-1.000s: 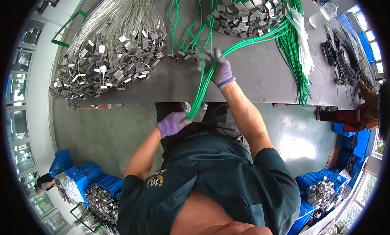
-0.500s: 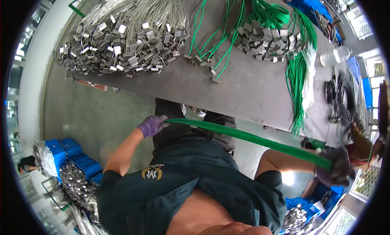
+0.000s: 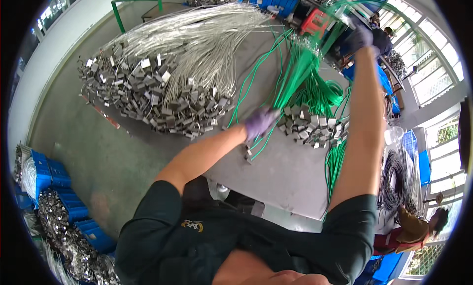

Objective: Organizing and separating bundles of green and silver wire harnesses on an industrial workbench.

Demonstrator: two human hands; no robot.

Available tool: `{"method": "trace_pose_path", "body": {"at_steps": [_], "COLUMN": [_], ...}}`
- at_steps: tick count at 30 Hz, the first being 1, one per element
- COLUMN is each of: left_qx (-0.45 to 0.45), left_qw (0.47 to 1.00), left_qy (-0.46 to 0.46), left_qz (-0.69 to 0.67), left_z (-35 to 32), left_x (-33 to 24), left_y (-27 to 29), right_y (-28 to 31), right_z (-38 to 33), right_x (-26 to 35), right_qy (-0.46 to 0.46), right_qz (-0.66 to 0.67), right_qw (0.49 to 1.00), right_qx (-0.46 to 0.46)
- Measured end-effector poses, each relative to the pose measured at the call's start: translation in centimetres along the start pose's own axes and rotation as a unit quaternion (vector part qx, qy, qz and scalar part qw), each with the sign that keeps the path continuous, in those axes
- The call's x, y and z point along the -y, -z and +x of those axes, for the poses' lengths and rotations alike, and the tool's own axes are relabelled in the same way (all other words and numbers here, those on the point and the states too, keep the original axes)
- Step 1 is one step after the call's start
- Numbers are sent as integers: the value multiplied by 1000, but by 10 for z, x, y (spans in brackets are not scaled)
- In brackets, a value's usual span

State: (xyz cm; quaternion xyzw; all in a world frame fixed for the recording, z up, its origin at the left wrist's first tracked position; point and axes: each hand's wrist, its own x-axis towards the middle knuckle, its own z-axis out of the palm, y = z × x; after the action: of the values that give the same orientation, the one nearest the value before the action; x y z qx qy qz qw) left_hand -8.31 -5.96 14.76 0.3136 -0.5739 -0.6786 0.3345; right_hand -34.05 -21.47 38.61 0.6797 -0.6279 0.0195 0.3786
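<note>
My left hand (image 3: 261, 122), in a purple glove, is closed round the near end of a bundle of green wires (image 3: 298, 80) over the grey table. The bundle fans away from me, with blurred metallic tips at its far end. My right hand (image 3: 362, 37), also gloved, is raised at the far right. Motion smears its fingers, so its grip cannot be made out. Blurred green strands (image 3: 389, 8) arc close to that hand. Loose green cords (image 3: 253, 90) with small metal ends lie beside my left hand.
A large heap of clear wires (image 3: 197, 36) with grey metal blocks (image 3: 143, 90) covers the table's left side. More green wires with metal blocks (image 3: 315, 127) lie right of centre. Black coiled cables (image 3: 394, 174) sit at the right. Blue crates (image 3: 51, 174) stand lower left; another person (image 3: 414, 228) is at right.
Both hands have moved from in front of my body to above the table, the right reaching far up. The green bundle, earlier stretched between my hands, now extends away from my left hand.
</note>
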Motion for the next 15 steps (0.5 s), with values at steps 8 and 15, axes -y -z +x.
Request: {"method": "trace_pose_path", "body": {"at_steps": [8, 15], "left_qx": [27, 42], "left_qw": [980, 966], "left_qy": [195, 207], "left_qz": [4, 151], "left_z": [155, 138], "left_x": [45, 93], "left_y": [24, 57], "right_y": [-98, -133], "right_z": [-206, -202], "right_x": [152, 238], "right_qy": [-152, -500], "right_qz": [582, 772], "right_qw": [798, 295], "right_qx": [22, 259]}}
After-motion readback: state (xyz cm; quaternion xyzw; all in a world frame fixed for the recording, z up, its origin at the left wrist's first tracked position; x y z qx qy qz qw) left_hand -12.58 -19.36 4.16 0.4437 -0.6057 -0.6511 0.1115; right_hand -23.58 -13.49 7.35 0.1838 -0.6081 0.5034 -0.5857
